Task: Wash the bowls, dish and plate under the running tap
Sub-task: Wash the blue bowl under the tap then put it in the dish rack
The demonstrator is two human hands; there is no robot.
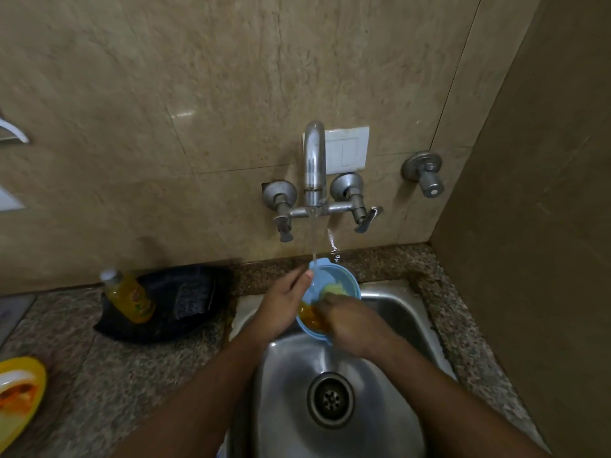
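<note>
A light blue plastic bowl (334,282) is held over the steel sink (390,312), tilted toward the person, under the thin stream of water (314,246) that falls from the wall tap (314,160). The grip of the left hand (281,305) is closed on the bowl's left rim, with the thumb (305,280) laid over the edge and the fingers behind. The right hand (350,320) is pressed into the bowl from the near side; its fingers are bent around a yellowish scrubber (334,289), though how tightly cannot be told. Orange residue (310,317) is seen inside the bowl, just between the two grips.

Below the grips, the sink's drain (330,398) lies in the basin. Well to the left of the left-hand grip, on the speckled stone table (115,375), a bottle of yellow liquid (129,297) is leaned against a black bag (178,299). Farther left and nearer the person, at the picture's edge, a yellow dish (28,371) with orange smears is set on the table. A separate valve (426,175) is mounted on the wall, up and to the right of the grips.
</note>
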